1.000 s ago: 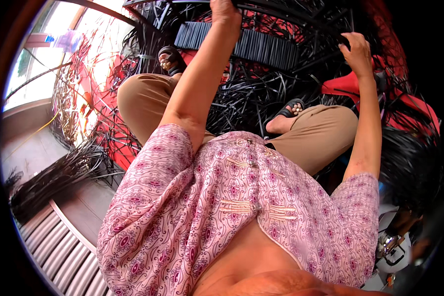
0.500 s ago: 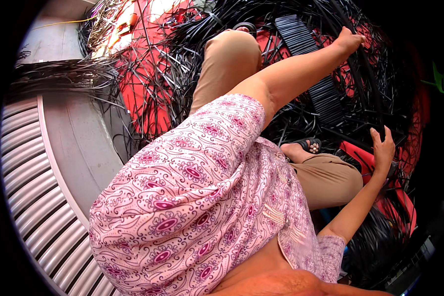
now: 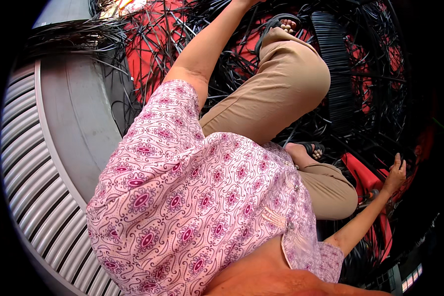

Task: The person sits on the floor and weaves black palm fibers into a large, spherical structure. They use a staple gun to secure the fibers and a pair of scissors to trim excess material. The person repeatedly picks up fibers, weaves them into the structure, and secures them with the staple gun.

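Observation:
My left hand (image 3: pixel 254 1) is cut off by the upper edge; only its wrist end shows, beyond the tangle of black strips (image 3: pixel 222 81), so its fingers are hidden. Far to the right, my right hand (image 3: pixel 395 175) has its fingers bent and close together against something dark. What it grips there is lost in shadow. A black woven panel with close crosswise ribs (image 3: pixel 334 69) lies between the two hands, past my raised knee (image 3: pixel 301 74). Red sheeting (image 3: pixel 362 175) shows near my right forearm.
A thick bundle of black strips (image 3: pixel 66 37) lies across a grey ledge (image 3: pixel 76 98) at the left. Below it curves a slatted light-coloured bench (image 3: pixel 34 192). My sandalled feet (image 3: pixel 314 149) rest among loose strips on red sheeting (image 3: pixel 143 44).
My left hand has swung up and left, almost out of view. My right hand has moved right and down, its fingers now closer together. My left knee has shifted right, over the panel's near side.

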The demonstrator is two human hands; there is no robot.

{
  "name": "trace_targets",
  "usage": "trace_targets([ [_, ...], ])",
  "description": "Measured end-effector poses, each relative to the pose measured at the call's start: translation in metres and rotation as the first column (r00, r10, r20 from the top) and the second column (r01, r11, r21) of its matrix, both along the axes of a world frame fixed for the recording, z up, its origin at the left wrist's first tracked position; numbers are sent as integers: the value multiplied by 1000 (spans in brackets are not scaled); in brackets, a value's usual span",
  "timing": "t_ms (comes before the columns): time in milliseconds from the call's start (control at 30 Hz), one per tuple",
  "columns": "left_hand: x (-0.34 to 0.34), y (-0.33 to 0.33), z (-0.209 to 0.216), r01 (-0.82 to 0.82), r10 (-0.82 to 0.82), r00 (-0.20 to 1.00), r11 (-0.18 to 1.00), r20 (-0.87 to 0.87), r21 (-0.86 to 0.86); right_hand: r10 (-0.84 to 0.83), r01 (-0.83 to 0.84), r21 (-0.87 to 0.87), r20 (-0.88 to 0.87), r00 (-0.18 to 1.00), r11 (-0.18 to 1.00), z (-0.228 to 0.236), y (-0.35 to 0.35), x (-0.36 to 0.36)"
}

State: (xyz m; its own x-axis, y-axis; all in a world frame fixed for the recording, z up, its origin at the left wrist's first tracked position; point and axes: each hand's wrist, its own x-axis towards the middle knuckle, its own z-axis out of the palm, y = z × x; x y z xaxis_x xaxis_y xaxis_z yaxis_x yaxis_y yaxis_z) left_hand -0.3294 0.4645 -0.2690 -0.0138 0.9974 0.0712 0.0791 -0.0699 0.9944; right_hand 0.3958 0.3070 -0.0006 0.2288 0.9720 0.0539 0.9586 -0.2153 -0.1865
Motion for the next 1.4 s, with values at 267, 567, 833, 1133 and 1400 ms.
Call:
trace_targets([
  [267, 86, -56, -89, -460, 197, 719, 854, -667, -243, 430, -414, -121, 333, 839, 902, -26, 8, 110],
  [567, 64, -102, -122, -263, 377, 914, 830, 148, -492, 238, -238, -28, 20, 971, 971, -19, 48, 93],
  [833, 98, -217, 9, -273, 389, 916, 785, 100, -556, 173, -174, -11, 189, 967, 985, -23, 65, 102],
  [1133, 135, -222, 188, -255, 251, 967, 945, -44, -205, 85, -134, 176, 264, 961, 975, -16, 35, 32],
  [1400, 188, -267, 439, -174, 265, 953, 873, -144, 455, -62, 40, 197, 105, 993, 980, -24, -4, -13],
])
